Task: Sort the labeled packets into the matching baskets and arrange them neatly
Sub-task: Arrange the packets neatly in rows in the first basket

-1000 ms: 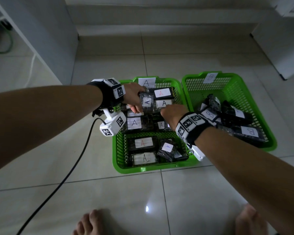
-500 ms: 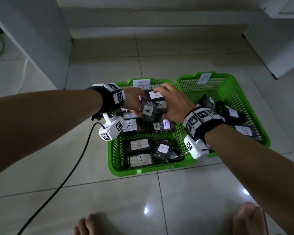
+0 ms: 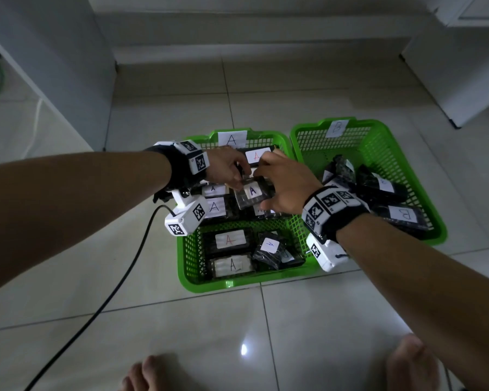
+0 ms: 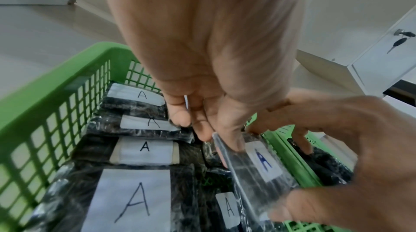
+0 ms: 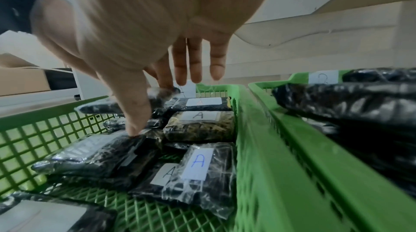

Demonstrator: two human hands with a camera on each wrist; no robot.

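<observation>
While my bare feet (image 3: pixel 410 362) rest on the glossy pale floor tiles (image 3: pixel 308 334) nearest me, a black cable (image 3: pixel 119 280) snakes across them toward my left wrist. Beyond the feet sits the A basket (image 3: pixel 209 286), a rectangular green plastic tub with lattice walls and a mesh bottom. Flat, crinkly clear-film packets of dark contents lie in it, each with a white paper label: one marked with a red A (image 3: pixel 229 239), one with a black A (image 3: pixel 232 264) at the near wall, and a smaller one lying askew (image 3: pixel 269 246) beside them.

Over the middle of that basket both hands meet on the packet with the blue A (image 3: pixel 252 191) (image 4: pixel 263 162), which is lifted and tilted above the others. My left hand (image 3: pixel 226 169) (image 4: pixel 202 68) pinches its left edge between thumb and curled fingers. My right hand (image 3: pixel 287 183) (image 5: pixel 139 27) takes its right side, thumb at the near edge and index finger at the far edge, while the other fingers stretch out straight.

Just to the right, touching rim to rim, stands the B basket (image 3: pixel 424 198) of the same green lattice, with glossy dark packets heaped loosely, one showing a B label (image 3: pixel 404 214). Paper tags marked A (image 3: pixel 232 139) and B (image 3: pixel 336 127) hang on the far walls. Farther off are pale cabinet fronts (image 3: pixel 463 66).
</observation>
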